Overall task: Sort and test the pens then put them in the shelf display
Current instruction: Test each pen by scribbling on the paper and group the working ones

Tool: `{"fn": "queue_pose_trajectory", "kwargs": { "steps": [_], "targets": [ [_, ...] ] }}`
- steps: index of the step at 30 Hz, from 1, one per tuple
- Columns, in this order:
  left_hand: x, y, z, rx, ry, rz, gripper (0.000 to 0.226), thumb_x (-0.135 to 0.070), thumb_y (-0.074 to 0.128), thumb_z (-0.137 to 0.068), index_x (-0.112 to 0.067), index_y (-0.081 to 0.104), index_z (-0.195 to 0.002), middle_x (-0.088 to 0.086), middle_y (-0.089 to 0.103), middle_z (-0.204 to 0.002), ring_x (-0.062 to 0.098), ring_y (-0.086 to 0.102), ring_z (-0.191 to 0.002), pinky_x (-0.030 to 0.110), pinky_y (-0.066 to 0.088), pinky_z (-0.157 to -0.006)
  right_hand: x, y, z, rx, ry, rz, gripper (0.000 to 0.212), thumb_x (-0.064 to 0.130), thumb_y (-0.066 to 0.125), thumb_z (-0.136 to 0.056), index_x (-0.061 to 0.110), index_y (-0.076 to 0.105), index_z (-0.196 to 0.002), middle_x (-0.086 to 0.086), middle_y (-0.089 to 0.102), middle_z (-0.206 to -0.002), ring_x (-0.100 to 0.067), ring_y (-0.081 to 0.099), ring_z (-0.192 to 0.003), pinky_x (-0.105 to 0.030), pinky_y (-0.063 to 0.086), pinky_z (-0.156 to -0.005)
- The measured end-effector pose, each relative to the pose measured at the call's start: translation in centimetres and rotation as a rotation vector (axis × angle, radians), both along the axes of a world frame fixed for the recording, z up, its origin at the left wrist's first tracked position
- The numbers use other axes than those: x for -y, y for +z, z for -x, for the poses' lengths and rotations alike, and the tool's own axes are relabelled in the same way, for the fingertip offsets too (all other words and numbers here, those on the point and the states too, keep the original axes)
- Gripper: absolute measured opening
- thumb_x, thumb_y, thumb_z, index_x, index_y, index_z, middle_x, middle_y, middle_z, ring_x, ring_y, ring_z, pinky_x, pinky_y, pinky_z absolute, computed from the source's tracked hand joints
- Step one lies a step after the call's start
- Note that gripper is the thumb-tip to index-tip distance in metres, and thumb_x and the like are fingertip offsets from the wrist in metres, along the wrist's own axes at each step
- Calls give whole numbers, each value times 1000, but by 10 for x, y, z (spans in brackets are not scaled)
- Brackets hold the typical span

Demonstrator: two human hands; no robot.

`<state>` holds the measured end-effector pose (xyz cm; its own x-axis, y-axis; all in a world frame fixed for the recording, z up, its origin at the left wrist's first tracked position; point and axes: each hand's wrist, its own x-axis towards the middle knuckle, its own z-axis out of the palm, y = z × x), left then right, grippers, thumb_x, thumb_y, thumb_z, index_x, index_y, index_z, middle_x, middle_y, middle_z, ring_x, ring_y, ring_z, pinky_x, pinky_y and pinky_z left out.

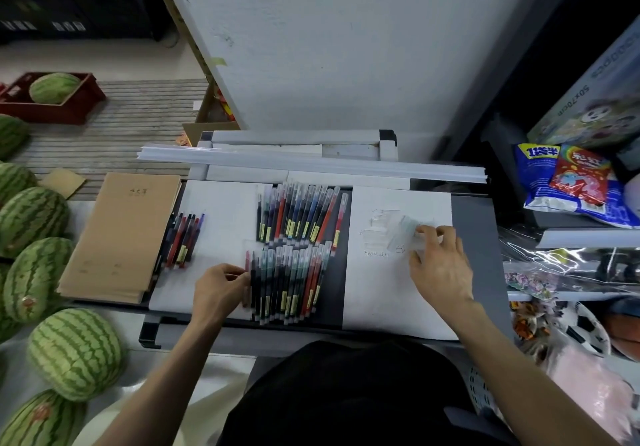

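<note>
grey shelf (pixel 474 237), pens (pixel 287 282) near front edge

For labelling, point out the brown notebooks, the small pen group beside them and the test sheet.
brown notebooks (pixel 121 237): head view, top cover.
small pen group (pixel 183 239): head view, middle barrels.
test sheet (pixel 377 293): head view, bare paper.

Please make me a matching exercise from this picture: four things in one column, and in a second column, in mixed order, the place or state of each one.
Column one
1. brown notebooks
2. left hand
3. right hand
4. red crate

Column two
A. holds a watermelon
B. at the left end of the near pen row
C. pinches a blurred clear thing over the right white sheet
D. lie left of the small pen group

Pairs: 1-D, 2-B, 3-C, 4-A
</note>
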<state>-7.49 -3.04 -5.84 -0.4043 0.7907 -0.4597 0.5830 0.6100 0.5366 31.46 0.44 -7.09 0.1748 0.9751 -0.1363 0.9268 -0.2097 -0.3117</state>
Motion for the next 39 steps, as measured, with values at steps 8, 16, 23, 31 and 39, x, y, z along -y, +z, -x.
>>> {"fn": "queue_pose_trajectory", "kwargs": {
  "steps": [8,16,23,31,39],
  "targets": [
    [-5,-1,-15,-71,-53,-36,22,-24,74,-96,-10,75,-112,-3,71,-92,4,63,-82,20,46,-68,-4,2,10,-76,107,64,35,23,56,-96,20,57,-131,-2,53,-123,-24,51,-116,-35,53,-73],
    [-12,3,-3,-152,-91,-94,25,-28,67,-99,-7,76,-110,5,76,-102,17,67,-89,34,54,-82,-2,0,20,-125,98,20,40,39,61,-97,19,54,-131,-3,55,-121,-26,57,-110,-40,55,-80],
    [-46,16,58,-324,-3,-126,30,-26,58,-86,-12,68,-111,10,73,-102,31,66,-89,46,57,-88,-1,-1,22,-89,167,43,37,40,54,-103,19,57,-133,-3,49,-129,-27,59,-109,-39,56,-82],
    [-61,7,82,-421,-29,4,26,-9,58,-92,-3,58,-117,25,63,-109,47,58,-99,48,47,-84,-3,-1,21,-95,182,93,27,31,55,-105,13,58,-124,-5,50,-125,-28,59,-103,-37,52,-76],
    [-56,12,70,-446,-52,-49,12,-13,53,-91,-7,59,-99,21,63,-95,42,57,-85,46,47,-79,3,6,22,-352,113,151,8,25,60,-103,21,55,-99,5,64,-95,-17,61,-89,-31,51,-76]
  ]
}}
